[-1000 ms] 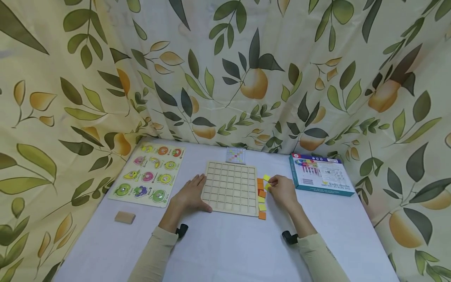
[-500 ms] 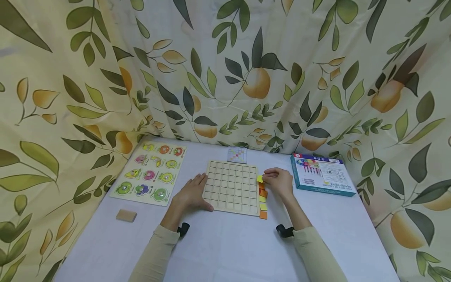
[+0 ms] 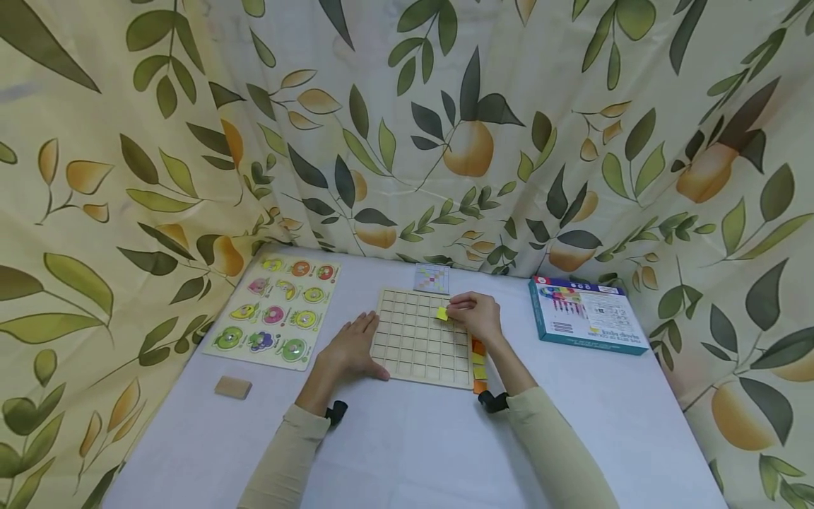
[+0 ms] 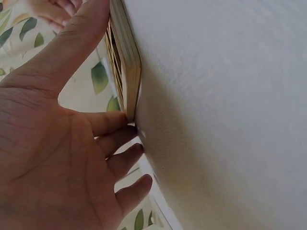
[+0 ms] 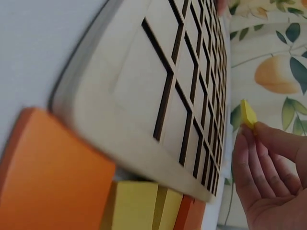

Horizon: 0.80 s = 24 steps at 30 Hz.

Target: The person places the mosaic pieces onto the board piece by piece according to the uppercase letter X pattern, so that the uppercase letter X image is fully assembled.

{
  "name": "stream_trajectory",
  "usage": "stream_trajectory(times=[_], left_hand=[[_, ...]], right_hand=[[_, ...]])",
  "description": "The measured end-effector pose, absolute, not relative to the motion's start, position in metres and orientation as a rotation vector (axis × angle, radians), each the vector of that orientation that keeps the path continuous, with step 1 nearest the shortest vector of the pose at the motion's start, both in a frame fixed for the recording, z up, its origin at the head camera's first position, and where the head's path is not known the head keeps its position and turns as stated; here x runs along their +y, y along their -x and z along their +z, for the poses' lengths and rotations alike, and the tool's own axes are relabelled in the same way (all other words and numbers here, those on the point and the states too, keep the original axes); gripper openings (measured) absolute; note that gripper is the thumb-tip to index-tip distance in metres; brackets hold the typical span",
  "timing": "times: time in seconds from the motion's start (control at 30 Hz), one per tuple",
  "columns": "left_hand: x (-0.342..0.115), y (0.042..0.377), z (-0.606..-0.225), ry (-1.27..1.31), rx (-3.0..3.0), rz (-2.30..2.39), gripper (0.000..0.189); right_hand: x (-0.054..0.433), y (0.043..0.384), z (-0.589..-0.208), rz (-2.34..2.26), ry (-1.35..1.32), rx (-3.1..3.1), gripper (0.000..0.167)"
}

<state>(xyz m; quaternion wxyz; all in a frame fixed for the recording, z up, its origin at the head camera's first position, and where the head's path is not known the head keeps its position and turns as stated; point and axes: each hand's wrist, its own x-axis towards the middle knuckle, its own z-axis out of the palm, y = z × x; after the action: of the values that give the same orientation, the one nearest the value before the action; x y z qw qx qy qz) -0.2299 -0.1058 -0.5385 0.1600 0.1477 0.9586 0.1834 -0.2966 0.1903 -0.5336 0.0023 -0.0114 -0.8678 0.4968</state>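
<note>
While one left hand (image 3: 348, 348), thumb spread from fingers, touches one grid board (image 3: 420, 346), one right hand (image 3: 478, 316) pinches one yellow tile (image 3: 441, 313) over the board's far-right squares.

From above, the head view faces forward and down over the white cloth-covered table (image 3: 407, 445); both wrist views look low along it, close and tilted, all sharing the square, pale wooden grid board (image 3: 420, 346).

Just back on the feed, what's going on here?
The person's right hand pinches a yellow tile above the wooden grid board, not yet set in a cell. The left hand touches the board's left edge. Other orange and yellow tiles lie along its right edge, partly hidden in the head view.
</note>
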Motion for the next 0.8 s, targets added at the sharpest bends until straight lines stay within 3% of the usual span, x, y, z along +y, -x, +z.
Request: stream_trajectory(times=[0.8], left_hand=[[-0.105, 0.231, -0.538, -0.402, 2.751, 0.503, 0.134]], right_hand=[[0.123, 0.332, -0.545, 1.606, -0.202, -2.737, 0.02]])
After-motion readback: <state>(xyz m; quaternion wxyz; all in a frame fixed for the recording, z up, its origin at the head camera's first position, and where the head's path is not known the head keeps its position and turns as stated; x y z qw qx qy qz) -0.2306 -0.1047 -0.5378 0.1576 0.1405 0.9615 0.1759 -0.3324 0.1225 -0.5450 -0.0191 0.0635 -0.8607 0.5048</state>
